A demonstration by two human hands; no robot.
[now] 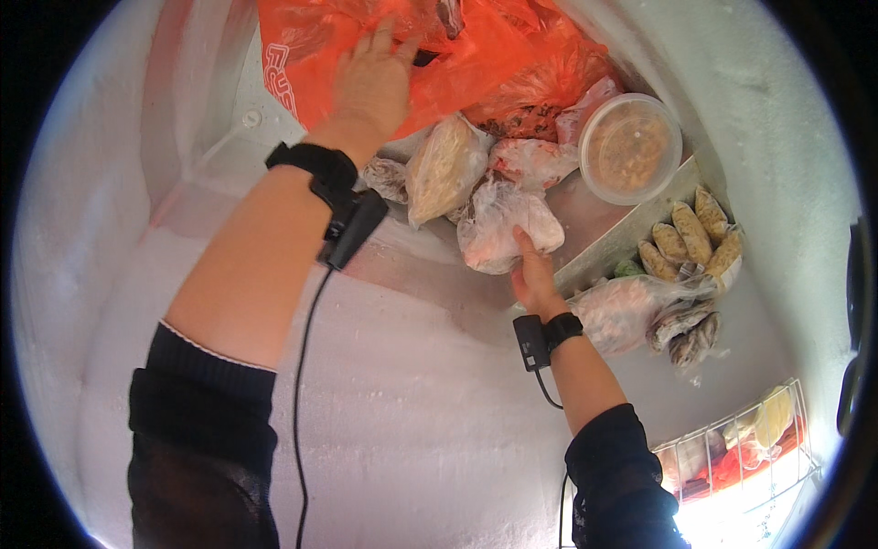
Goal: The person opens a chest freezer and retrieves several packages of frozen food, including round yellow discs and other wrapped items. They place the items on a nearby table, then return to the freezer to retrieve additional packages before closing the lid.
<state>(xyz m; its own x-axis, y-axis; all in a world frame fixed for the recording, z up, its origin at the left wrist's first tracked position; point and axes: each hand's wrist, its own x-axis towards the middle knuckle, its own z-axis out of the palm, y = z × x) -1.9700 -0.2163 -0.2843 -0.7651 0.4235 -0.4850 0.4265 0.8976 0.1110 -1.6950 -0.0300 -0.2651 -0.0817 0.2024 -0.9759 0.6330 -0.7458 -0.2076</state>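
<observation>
My left hand [374, 86] lies on a large orange plastic bag [453, 79] at the top of the head view, its fingers stretched out and apart over the film. The bag bears white printing. Lower right, my right hand [534, 271] grips a frost-covered clear plastic bag of frozen food [504, 226], thumb on top and the other fingers hidden beneath. Beside that bag sit a bag of pale yellowish food [446, 168] and a bag of reddish frozen food [531, 162]. A small dark frozen packet [386, 180] is partly behind my left wrist.
Frosted chest freezer walls [748, 137] surround everything. A round lidded plastic tub [631, 149] stands by a raised ledge [624, 223]. Beyond it are several tan frozen packets [691, 233] and a bag of pinkish food [614, 316]. A wire basket [737, 446] hangs lower right. Cables trail from both wrist devices.
</observation>
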